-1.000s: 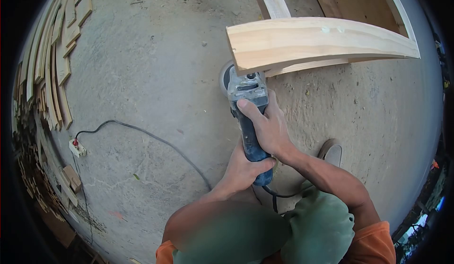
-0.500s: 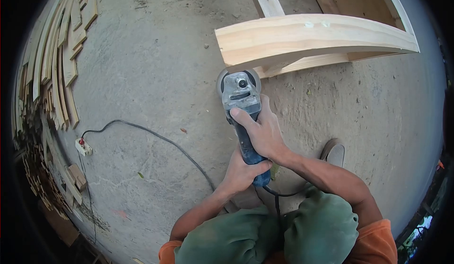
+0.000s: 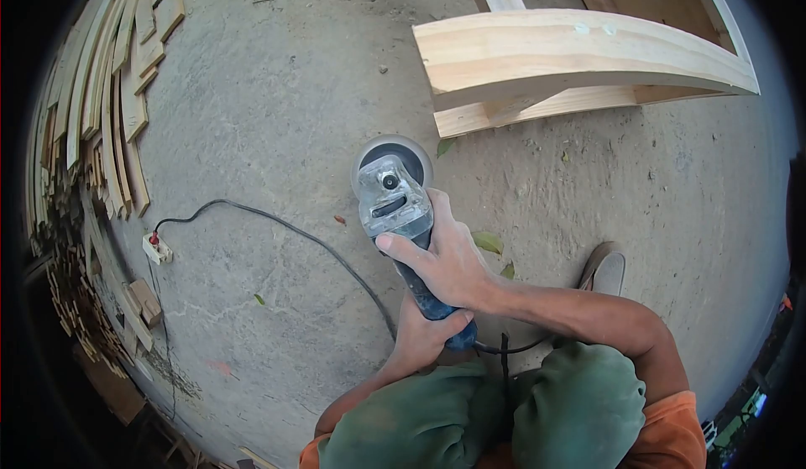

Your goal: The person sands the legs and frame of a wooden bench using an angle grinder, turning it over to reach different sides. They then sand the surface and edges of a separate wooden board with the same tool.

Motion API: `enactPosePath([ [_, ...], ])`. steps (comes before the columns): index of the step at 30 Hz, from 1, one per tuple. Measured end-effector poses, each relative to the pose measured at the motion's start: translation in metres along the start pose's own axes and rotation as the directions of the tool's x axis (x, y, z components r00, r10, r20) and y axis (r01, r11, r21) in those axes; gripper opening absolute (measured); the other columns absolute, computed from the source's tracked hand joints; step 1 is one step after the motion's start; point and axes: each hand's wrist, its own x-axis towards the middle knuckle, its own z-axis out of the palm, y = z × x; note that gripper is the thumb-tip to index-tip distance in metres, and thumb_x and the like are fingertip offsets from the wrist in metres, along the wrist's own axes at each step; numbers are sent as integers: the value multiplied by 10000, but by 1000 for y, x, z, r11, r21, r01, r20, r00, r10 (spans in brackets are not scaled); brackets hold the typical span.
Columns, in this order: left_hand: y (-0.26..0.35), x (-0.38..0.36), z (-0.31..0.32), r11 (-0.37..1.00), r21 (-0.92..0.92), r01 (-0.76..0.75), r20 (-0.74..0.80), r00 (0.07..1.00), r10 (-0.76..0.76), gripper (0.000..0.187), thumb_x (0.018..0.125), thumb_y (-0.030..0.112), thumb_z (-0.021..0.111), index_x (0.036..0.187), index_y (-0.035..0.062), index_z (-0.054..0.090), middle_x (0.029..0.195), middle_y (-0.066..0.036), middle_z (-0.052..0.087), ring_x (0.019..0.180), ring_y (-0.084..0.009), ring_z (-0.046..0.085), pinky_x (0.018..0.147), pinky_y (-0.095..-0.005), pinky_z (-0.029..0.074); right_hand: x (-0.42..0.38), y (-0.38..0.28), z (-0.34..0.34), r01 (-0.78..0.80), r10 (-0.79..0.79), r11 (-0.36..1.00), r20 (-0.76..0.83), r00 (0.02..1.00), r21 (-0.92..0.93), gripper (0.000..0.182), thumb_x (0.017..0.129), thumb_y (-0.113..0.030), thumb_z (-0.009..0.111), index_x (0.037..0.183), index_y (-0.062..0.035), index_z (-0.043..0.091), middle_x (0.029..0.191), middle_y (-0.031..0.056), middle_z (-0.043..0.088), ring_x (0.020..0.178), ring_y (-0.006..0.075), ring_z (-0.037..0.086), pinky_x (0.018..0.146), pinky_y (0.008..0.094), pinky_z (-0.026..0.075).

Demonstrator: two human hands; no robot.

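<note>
An angle grinder (image 3: 395,200) with a round disc (image 3: 403,154) is held in both hands above the concrete floor. My right hand (image 3: 449,259) wraps around the body just behind the metal head, thumb across the top. Closer to me, my left hand (image 3: 424,335) grips the rear of the blue handle. The disc is apart from the wooden frame (image 3: 579,53), whose pale curved board lies ahead and to the right. Two light marks show on that board. The underside of the disc is hidden.
A black cord (image 3: 294,232) runs across the floor to a white socket block (image 3: 157,248) on the left. Stacked wooden strips (image 3: 117,91) line the far left, with a small wood block (image 3: 144,303) nearby. Leaves (image 3: 487,241) lie on the floor, and a shoe (image 3: 603,269) is at right.
Both hands have drawn the angle grinder back and to the left, away from the corner of the curved board. The view has shifted slightly, and leaves now show beside the grinder.
</note>
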Motion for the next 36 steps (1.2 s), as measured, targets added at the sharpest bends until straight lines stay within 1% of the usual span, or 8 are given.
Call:
enactPosePath([
  [6, 17, 43, 22, 997, -41, 71, 178, 982, -62, 797, 790, 151, 808, 1432, -31, 372, 1256, -126, 576, 1163, -216, 589, 1001, -378, 483, 7, -19, -39, 15, -13, 1000, -189, 982, 9, 887, 907, -519, 706, 1368, 149, 350, 1097, 319, 677, 1006, 386, 709, 907, 434, 538],
  [8, 20, 52, 26, 997, -20, 68, 180, 982, -64, 795, 789, 149, 806, 1430, -30, 373, 1255, -127, 576, 1165, -216, 586, 1007, -378, 480, 10, -19, -48, -49, 70, 994, -239, 968, 95, 757, 925, -503, 696, 1319, 98, 460, 1127, 210, 660, 1024, 228, 654, 924, 370, 517],
  [18, 30, 78, 25, 979, -38, 199, 212, 959, -186, 786, 775, 143, 806, 1424, -19, 392, 1250, -115, 583, 1159, -206, 587, 1009, -369, 477, 29, -20, -58, -120, 127, 992, -279, 952, 42, 763, 930, -543, 668, 1316, 87, 472, 1139, 227, 649, 1041, 236, 650, 937, 375, 510],
  [25, 17, 67, 29, 995, -40, 90, 175, 981, -82, 751, 776, 145, 805, 1398, -18, 418, 1218, -107, 596, 1126, -192, 596, 969, -351, 495, 22, -15, -55, -111, 106, 994, -285, 953, -1, 761, 940, -541, 651, 1328, 80, 446, 1072, 200, 673, 988, 234, 665, 912, 376, 519],
  [27, 20, 70, 26, 984, -29, 174, 206, 965, -165, 700, 775, 140, 803, 1358, -21, 451, 1159, -100, 619, 1080, -191, 616, 942, -347, 506, 24, -19, -56, -129, 135, 991, -247, 960, 42, 788, 928, -556, 659, 1330, 83, 434, 1060, 199, 677, 973, 236, 668, 910, 378, 521],
  [29, 17, 54, 24, 991, -45, 129, 189, 975, -118, 633, 783, 145, 806, 1303, -22, 485, 1097, -85, 635, 1022, -181, 634, 902, -347, 520, 19, -16, -45, -113, 116, 993, -233, 966, 27, 807, 926, -560, 660, 1338, 91, 419, 1091, 223, 676, 1015, 268, 676, 919, 381, 521],
  [32, -3, 12, 14, 997, -71, -22, 18, 1000, 24, 576, 807, 202, 815, 1256, -35, 543, 1005, -120, 674, 921, -206, 674, 826, -344, 553, 5, -7, -20, -107, 98, 990, -86, 991, -96, 867, 940, -550, 649, 1400, 127, 364, 1130, 265, 671, 1067, 326, 679, 936, 403, 520],
  [36, -5, -11, -2, 967, -253, -32, -54, 998, 19, 551, 822, 229, 778, 1244, -46, 553, 1024, -155, 676, 928, -250, 688, 833, -372, 570, -7, -27, -40, 24, 74, 955, 318, 945, -295, 914, 939, -583, 655, 1470, 106, 375, 1131, 289, 678, 1109, 382, 668, 947, 438, 519],
])
